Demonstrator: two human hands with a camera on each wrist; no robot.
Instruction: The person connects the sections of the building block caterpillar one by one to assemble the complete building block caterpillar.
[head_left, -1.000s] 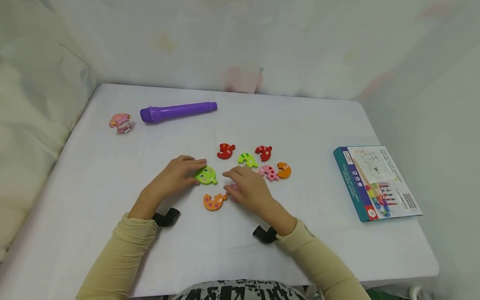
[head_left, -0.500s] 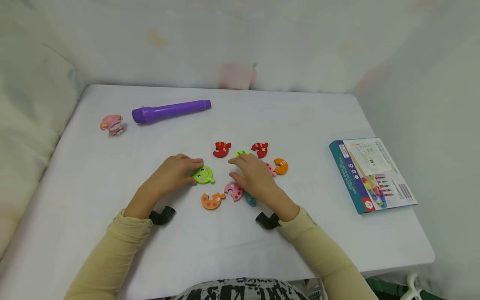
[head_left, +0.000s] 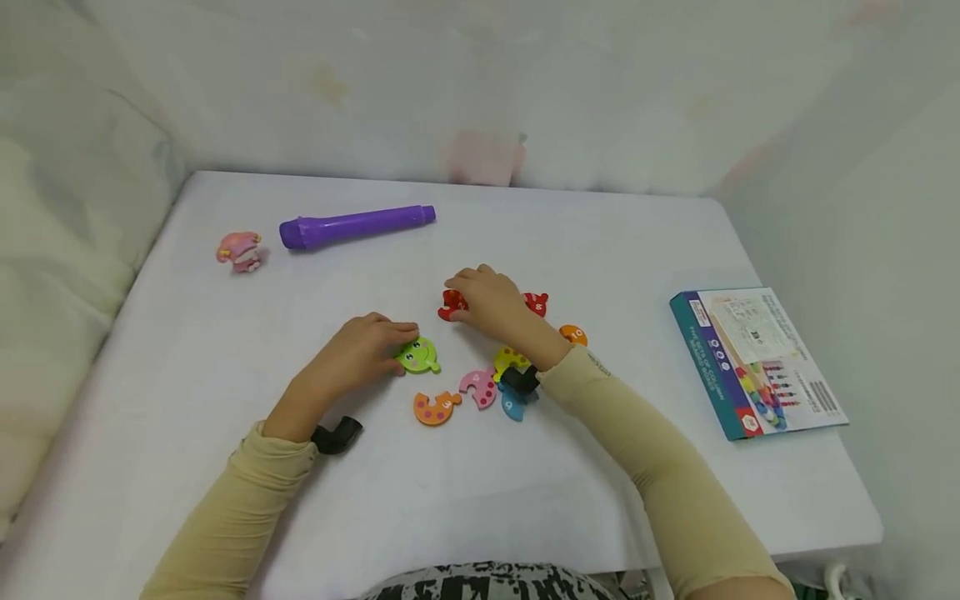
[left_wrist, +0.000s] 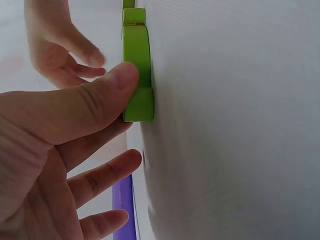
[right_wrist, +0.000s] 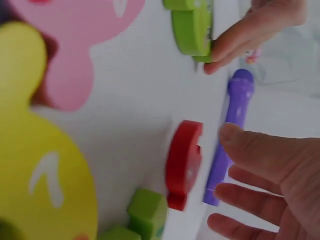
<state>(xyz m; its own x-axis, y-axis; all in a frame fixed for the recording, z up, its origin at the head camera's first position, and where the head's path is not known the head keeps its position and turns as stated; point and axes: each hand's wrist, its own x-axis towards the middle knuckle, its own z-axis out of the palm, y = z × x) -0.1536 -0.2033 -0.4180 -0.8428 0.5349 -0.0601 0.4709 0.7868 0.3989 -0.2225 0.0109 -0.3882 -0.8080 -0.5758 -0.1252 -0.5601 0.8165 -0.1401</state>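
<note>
In the head view, my left hand [head_left: 351, 365] pinches the green smiling-face puzzle piece [head_left: 421, 356] at its left edge. The thumb [left_wrist: 107, 92] presses its side in the left wrist view. Farther back, my right hand [head_left: 491, 304] reaches over a red puzzle piece [head_left: 447, 313], thumb and fingers spread on either side of it. The right wrist view has those fingers [right_wrist: 252, 200] apart from the red piece. Nearer my body lie an orange spotted piece [head_left: 435, 414], a pink piece [head_left: 486, 393], a yellow piece [head_left: 510, 357] and a blue piece [head_left: 513, 407].
A second red piece [head_left: 537, 304] and another orange piece [head_left: 573, 334] show past the right hand, which hides further pieces. At the back left lie a purple toy microphone [head_left: 360, 227] and a pink figurine [head_left: 240, 252]. A flat box [head_left: 757, 362] lies near the table's right edge.
My right hand has moved away from me, from over the pink and yellow pieces to the red piece at the back. The left hand keeps its hold on the green piece.
</note>
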